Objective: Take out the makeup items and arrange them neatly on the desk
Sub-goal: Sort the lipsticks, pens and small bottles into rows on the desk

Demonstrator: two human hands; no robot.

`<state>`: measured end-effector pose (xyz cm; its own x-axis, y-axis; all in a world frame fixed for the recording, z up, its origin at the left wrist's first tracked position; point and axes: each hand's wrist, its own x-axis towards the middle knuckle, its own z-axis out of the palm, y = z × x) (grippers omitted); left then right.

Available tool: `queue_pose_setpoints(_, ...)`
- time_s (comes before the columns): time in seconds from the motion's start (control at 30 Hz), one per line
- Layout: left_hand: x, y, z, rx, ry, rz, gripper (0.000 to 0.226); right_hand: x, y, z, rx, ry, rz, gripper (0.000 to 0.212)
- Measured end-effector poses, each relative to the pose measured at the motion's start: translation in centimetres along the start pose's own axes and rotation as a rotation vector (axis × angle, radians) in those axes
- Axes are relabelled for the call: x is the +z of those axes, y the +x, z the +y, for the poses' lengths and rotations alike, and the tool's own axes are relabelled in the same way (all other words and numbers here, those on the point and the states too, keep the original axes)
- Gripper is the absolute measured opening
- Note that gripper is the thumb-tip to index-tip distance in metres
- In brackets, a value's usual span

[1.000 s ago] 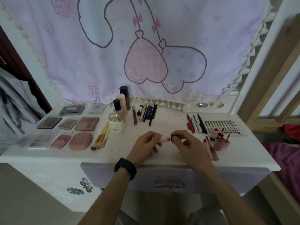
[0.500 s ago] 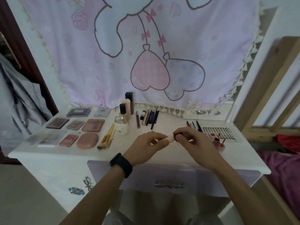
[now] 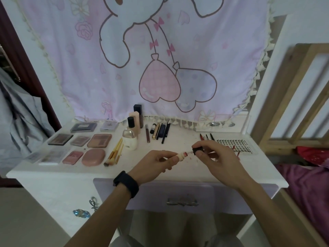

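Over the front middle of the white desk (image 3: 53,171), my left hand (image 3: 156,162) grips a small cream lip-gloss tube (image 3: 182,155) with a reddish mouth. My right hand (image 3: 216,158) pinches its black cap (image 3: 197,150), pulled a little off the tube, with a thin wand between them. Palettes (image 3: 98,140) and compacts (image 3: 93,157) lie in rows at the left. Brushes (image 3: 114,154), a round bottle (image 3: 130,139) and tall tubes (image 3: 136,122) stand near the middle. Pencils and pens (image 3: 161,131) lie at the back.
A lash tray (image 3: 242,146) and red pens (image 3: 202,137) lie at the right, partly behind my right hand. The lilac drawer (image 3: 181,195) under the desk is shut. A wooden bed frame (image 3: 292,104) and purple bedding (image 3: 309,189) stand to the right. A pink curtain (image 3: 160,59) hangs behind.
The cap has come away from the tube, and a thin wand now shows between them. The camera has tilted upward; both hands stay over the desk's front middle.
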<state>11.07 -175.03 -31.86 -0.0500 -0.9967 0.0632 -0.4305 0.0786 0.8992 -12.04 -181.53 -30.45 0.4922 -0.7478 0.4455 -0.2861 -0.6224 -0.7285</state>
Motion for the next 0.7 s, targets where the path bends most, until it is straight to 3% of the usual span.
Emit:
queue_pose_setpoints(0.2, 0.4, 0.2, 0.0, -0.004, -0.022, 0.011, 0.037, -0.3, -0.6, 0.4, 0.009, 0.021, 0.070, 0.034)
queue_pose_setpoints(0.33, 0.9, 0.3, 0.2, -0.002, -0.029, 0.029, 0.020, -0.4, -1.2, 0.9, 0.047, 0.098, 0.125, 0.032)
queue_pose_setpoints(0.53, 1.4, 0.5, 0.6, -0.022, -0.077, 0.079, 0.035, -0.6, -2.7, 2.1, 0.130, 0.198, 0.226, 0.028)
queue_pose_setpoints(0.6, 1.8, 0.6, 0.6, -0.024, -0.139, 0.123, 0.036, -0.4, -3.5, 2.6, 0.164, 0.343, 0.310, 0.026)
queue_pose_setpoints(0.7, 2.7, 0.9, 0.7, -0.040, -0.232, 0.199, 0.040, -0.3, -4.7, 3.7, 0.319, 0.839, 0.452, 0.023)
